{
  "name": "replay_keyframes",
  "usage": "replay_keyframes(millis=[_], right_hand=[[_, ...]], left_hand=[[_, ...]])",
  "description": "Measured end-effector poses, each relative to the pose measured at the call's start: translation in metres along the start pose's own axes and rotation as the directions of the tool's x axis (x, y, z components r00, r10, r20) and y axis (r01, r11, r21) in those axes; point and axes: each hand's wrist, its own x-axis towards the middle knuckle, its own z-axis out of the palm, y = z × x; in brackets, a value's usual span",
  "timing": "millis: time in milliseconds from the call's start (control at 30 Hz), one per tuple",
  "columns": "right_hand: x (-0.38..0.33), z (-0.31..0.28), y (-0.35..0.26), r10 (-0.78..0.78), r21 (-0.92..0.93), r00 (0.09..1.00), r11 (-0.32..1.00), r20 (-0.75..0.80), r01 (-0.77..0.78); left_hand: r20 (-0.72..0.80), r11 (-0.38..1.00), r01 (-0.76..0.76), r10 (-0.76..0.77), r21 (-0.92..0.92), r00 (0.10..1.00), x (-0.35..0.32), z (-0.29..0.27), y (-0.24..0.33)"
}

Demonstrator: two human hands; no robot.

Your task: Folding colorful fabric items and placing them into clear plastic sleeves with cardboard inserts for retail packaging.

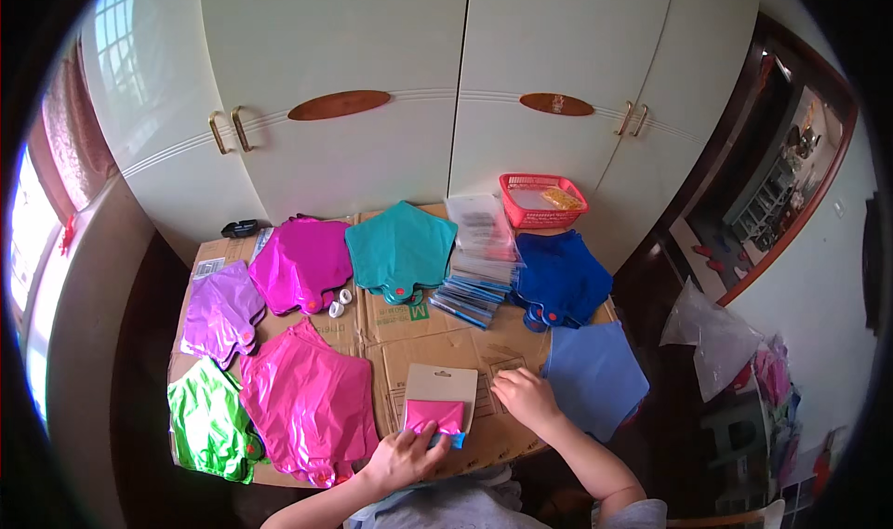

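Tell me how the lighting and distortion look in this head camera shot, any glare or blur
Head view: strong fisheye, black corners, the wardrobe doors bow outward. The window at the left edge is blown out white. Daylight puts shiny glare on the green foil balloon and pink foil balloon. The left hand and right hand look reasonably sharp; the room at right is dimmer and soft.

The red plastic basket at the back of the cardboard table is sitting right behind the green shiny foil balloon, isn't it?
Not quite. The head view shows the red plastic basket at the back of the cardboard table, but right behind the stack of clear plastic packets and the dark blue foil balloons. The green shiny foil balloon lies at the front left corner, far from it.
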Motion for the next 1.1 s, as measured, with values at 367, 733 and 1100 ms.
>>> replay_keyframes(millis=[367,733,1100], right_hand=[[0.017,0.021,-0.020,0.178,0.291,0.984,0.941,-0.003,-0.170],[0.014,0.034,-0.041,-0.143,0.170,0.986,0.973,-0.086,0.156],[0.016,0.026,-0.054,-0.200,0.229,0.978,0.951,-0.062,0.209]], left_hand=[[0.003,0.963,-0.225,0.228,0.148,0.974,-0.011,0.006,0.006],[0.028,0.938,-0.328,0.327,0.110,0.944,-0.012,-0.003,-0.002],[-0.016,0.956,-0.254,0.259,0.144,0.966,0.001,0.009,0.000]])
